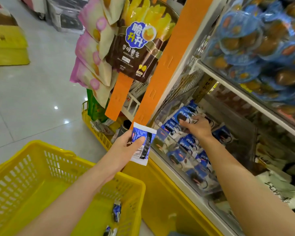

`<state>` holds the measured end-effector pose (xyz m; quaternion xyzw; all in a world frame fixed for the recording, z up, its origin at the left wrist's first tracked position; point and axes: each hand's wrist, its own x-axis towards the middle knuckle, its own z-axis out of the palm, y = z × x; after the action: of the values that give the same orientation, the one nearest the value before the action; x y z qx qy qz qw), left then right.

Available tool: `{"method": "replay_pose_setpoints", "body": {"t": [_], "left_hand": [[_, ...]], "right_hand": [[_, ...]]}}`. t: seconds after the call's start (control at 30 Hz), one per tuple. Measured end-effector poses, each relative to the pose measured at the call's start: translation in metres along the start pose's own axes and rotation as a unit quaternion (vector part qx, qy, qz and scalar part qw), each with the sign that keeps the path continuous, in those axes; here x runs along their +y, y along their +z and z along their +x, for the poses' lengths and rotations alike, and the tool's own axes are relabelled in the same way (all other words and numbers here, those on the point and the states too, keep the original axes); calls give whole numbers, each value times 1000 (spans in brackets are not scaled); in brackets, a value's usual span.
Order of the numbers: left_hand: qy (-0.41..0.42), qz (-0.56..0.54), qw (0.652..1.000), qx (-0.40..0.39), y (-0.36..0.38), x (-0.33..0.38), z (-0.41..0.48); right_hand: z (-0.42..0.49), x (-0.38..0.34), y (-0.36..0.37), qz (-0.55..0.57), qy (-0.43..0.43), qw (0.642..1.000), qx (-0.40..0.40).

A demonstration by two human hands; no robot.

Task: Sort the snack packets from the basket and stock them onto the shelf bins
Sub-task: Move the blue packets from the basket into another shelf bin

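Head view: my left grip (126, 149) is raised above the yellow basket (32, 160), thumb and fingers pinching one blue-and-white snack packet (143, 145) upright, just in front of the clear shelf bin (170, 160). My right grip (197, 128) reaches into that bin, fingers curled down onto the stacked blue packets (187, 143) there; whether it pinches one or only rests on them cannot be told. Two more packets (116, 212) lie on the basket floor. A brown potato-stick bag (134, 48) hangs beside an orange strip (162, 79) above the bin
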<state>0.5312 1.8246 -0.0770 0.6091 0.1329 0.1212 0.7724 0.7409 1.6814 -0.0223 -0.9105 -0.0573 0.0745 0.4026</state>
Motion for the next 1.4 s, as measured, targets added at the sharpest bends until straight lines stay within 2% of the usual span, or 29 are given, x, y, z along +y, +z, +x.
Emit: {"method": "replay_pose_setpoints", "body": {"t": [0.1,0.27,0.47,0.53,0.6,0.67,0.77,0.83,0.93,0.97,1.03,1.1,1.17,1.2,1.27,1.33,1.4], "left_hand": [[-6,4,1000,0,-4,-1,4],[-21,8,1000,2,-6,-3,6],[-37,-9,999,17,-4,0,4],[-44,-35,998,35,0,2,3],[-54,-65,995,51,7,5,1],[-64,-89,992,54,12,10,-1],[-65,-92,993,35,19,17,-5],[-51,-56,997,19,24,21,-9],[40,107,993,26,31,23,-12],[86,171,981,45,32,23,-14],[182,284,939,72,37,25,-20],[256,371,892,34,42,24,-27],[293,423,857,-2,49,21,-33],[299,424,855,-4,52,20,-35],[302,381,874,10,56,20,-37],[277,289,915,57,58,23,-34],[189,187,956,120,57,26,-27]], "right_hand": [[10,-3,4,45,4,999,15],[9,-1,20,-53,-73,989,117],[10,-4,2,-141,-77,985,54],[4,-11,-5,-187,-86,976,66],[-12,-18,-11,-213,-139,962,98],[-39,-23,-12,-147,-208,962,92],[-86,-24,-7,-5,-227,974,-24],[-110,-18,-5,29,-229,970,-73],[-127,-12,-6,32,-171,978,-116],[-131,-12,-8,62,-124,980,-142],[-134,-12,-14,177,-38,960,-215],[-136,-12,-20,260,-17,929,-262],[-136,-10,-23,277,-20,926,-256],[-136,-7,-24,274,-22,932,-235],[-136,-3,-24,266,-26,944,-194],[-136,0,-26,277,-37,944,-176],[-137,0,-29,297,-57,939,-163]]}}
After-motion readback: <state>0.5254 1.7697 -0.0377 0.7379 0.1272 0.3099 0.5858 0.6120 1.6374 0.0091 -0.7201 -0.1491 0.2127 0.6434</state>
